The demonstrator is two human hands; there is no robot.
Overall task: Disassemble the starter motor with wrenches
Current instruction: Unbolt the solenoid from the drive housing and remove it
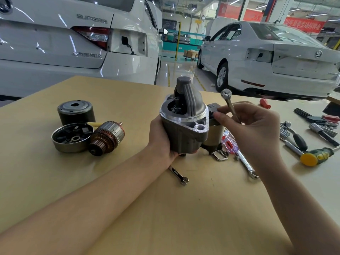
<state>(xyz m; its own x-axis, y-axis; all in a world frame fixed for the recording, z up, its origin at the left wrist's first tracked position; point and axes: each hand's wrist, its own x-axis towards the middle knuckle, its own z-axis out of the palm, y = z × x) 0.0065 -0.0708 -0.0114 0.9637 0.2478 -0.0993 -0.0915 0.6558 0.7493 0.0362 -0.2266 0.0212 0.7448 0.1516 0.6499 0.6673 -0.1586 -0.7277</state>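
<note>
On the tan desk, nearest the person, a small wrench lay flat, just below the left hand. A longer wrench lay to its right, beside a clear screwdriver with red marks.

The left hand held the starter motor housing from the side and from under it, with its fingers wrapped around the grey metal body. The housing stood up with its nose pointing up, near the middle of the desk. The right hand was just beside it. Its fingers were closed on a thin wrench, and the ring end of that wrench stuck up in the air. One fingertip touched a black part at the side of the housing.

To the left, well apart, sat a round end cap with small dark bits inside, touching the copper armature. Behind them stood the dark motor case.

To the right lay more tools, with a yellow and green screwdriver among them.

Far back, past the desk, two white cars stood on the shiny floor.
</note>
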